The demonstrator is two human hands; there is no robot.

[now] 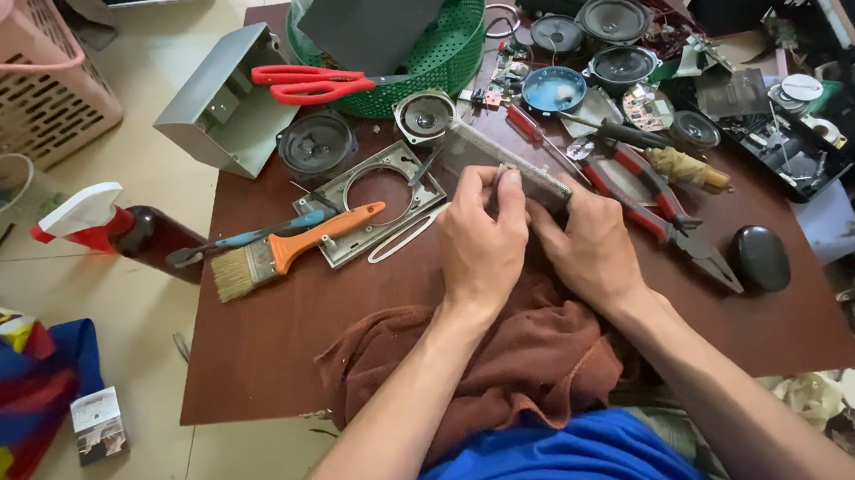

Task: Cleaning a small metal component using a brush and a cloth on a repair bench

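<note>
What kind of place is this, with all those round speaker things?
Probably a home repair spot on the floor. Loose speakers, red-handled pliers and a paintbrush lie on a low brown board, and both hands work on a metal part.

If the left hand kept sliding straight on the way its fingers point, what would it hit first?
Beyond the grey metal strip it already grips, the left hand points up the board. The red-handled screwdriver looks first in line, then the blue-rimmed speaker; depth is uncertain.
</note>
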